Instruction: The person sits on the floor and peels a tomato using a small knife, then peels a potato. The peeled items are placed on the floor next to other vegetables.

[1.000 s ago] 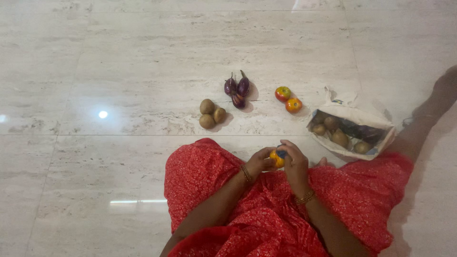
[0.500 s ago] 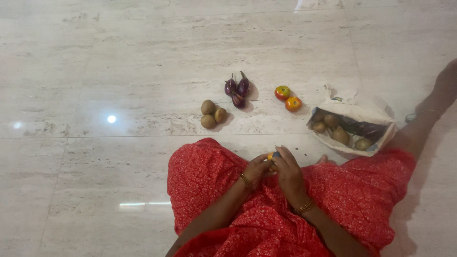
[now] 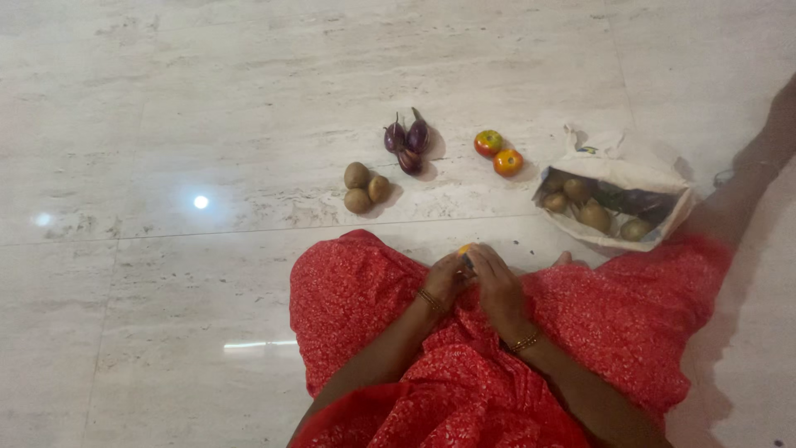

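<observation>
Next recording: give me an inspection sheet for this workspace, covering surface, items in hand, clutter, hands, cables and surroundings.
Surface: pale marble floor, glossy, with light glare spots.
Job's things: small orange-yellow item between both hands, mostly hidden.
Clutter: three brown round fruits; three small purple aubergines; two tomatoes; open white cloth bag holding more produce.
Grips: left hand and right hand together over the lap, closed around the item.
Cables: nothing seen.
Surroundings: red patterned garment spread over the floor; dark limb at right edge.

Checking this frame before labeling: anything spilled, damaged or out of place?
Nothing stands out. Potatoes, eggplants and tomatoes sit in tidy groups; the cloth bag lies open, contents inside. Both hands cup a small yellow item.
</observation>
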